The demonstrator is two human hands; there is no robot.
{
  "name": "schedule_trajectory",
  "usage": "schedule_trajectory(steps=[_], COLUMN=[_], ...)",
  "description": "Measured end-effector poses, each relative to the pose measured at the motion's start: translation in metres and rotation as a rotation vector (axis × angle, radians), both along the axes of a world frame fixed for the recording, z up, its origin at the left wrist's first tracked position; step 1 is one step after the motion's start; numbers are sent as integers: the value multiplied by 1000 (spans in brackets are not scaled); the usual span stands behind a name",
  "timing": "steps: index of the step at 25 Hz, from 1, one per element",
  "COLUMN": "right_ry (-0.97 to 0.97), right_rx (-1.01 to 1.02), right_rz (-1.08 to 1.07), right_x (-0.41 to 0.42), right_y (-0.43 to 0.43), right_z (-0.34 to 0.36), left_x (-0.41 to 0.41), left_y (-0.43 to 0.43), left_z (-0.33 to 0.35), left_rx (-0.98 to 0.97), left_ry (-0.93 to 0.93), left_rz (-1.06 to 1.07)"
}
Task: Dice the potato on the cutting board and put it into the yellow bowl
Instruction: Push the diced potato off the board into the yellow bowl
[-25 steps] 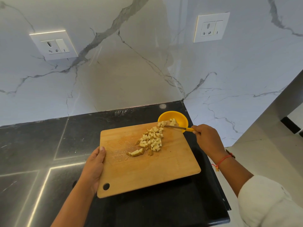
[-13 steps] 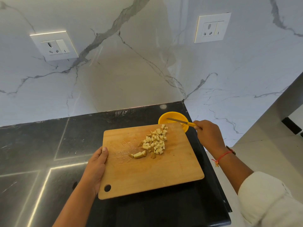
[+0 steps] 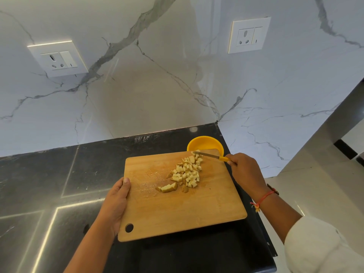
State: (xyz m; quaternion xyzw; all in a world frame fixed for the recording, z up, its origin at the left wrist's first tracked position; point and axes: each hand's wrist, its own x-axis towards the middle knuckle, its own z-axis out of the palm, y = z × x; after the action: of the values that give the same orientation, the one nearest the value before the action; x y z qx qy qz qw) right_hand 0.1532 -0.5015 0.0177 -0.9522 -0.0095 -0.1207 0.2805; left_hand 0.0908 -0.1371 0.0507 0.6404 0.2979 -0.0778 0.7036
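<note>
A wooden cutting board (image 3: 197, 209) is held over the black counter, its far right corner over the yellow bowl (image 3: 204, 142). Several pale potato dice (image 3: 187, 172) lie in a pile near that corner, with one larger uncut chunk (image 3: 169, 187) closer to me. My left hand (image 3: 116, 201) grips the board's left edge, thumb on top. My right hand (image 3: 244, 172) holds a small knife (image 3: 208, 155) by its yellow handle, the blade tip touching the top of the pile at the bowl's rim. The bowl's inside is mostly hidden by the board.
The black stone counter (image 3: 59, 184) ends just right of the board, with floor beyond. A white marble wall behind carries two sockets, the left socket (image 3: 58, 59) and the right socket (image 3: 249, 35).
The knife swept dice into the bowl, lifted over it, then came back down onto the top of the pile. The board shifted slightly right and the pile is smaller.
</note>
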Motion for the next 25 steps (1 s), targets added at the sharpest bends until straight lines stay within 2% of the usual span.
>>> schedule_trajectory(steps=[8,12,19,25], right_ry=[-12,-43,105,17], right_rx=[-11,14,3,-15], right_rz=[-65,24,32,-4], right_x=[17,-12,-30,-15], right_y=[-4,3,3,-2], right_z=[9,18,2,1], left_x=[-1,1,5,5], left_y=[2,1,-4,-8], left_z=[1,5,9,7], left_rx=[28,16,23,41], left_ry=[1,-1,5,0], left_rz=[-14,-18,-12,-24])
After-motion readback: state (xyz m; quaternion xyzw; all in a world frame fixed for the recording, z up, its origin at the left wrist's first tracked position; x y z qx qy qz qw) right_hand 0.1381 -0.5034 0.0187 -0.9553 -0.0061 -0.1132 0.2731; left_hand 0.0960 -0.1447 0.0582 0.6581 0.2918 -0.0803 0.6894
